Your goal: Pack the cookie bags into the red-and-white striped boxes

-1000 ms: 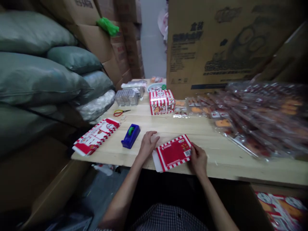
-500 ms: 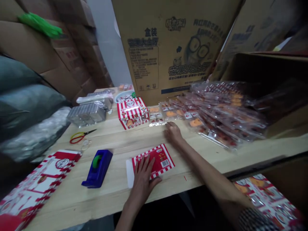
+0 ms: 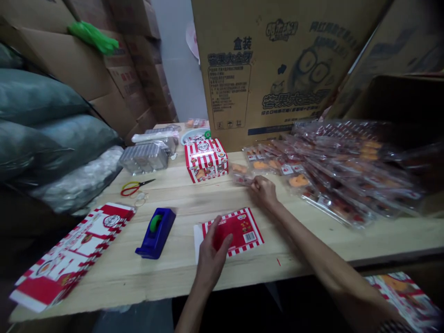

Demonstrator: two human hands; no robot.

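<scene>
A flat red-and-white striped carton lies on the wooden table near its front edge. My left hand rests on the carton's left part with the fingers partly curled on it. My right hand reaches to the back and pinches the corner of a clear plastic snack packet at the near end of a spread of packets. An assembled striped box stands just left of that packet.
A blue tape dispenser, scissors and a stack of flat striped cartons lie to the left. Many snack packets cover the right. Clear trays stand behind. Large cardboard boxes and grey sacks surround the table.
My right hand left the flat carton, reached to the snack packets and closed on one. My left hand moved onto the carton. The camera view swung to the right.
</scene>
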